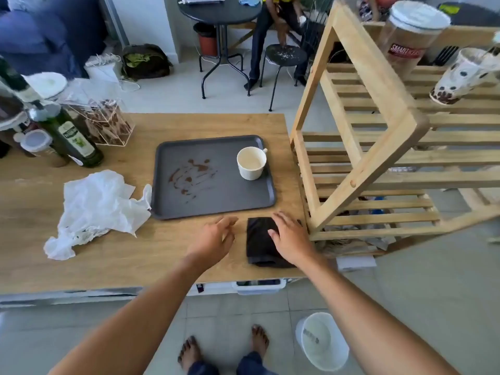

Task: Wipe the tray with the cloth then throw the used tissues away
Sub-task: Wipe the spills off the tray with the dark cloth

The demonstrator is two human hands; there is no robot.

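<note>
Right now the folded dark cloth [260, 243] lies near the table's [151, 255] front edge, at 5 o'clock from the tray [216, 204], its long axis running 12 to 6. The right hand [290, 240] rests flat on it, fingers spread. The left hand [216, 238] hovers just beside it, fingers loosely apart. Crumpled tissues [94, 209] lie at the tray's 9 o'clock; bare wood separates tray and cloth.

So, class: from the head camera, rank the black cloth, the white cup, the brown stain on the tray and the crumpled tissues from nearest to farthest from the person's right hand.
1. Black cloth: directly under the right hand, touching.
2. White cup: beyond the hand, on the tray's right side.
3. Brown stain: left half of the tray.
4. Crumpled tissues: far left, on the table beside the tray.
</note>
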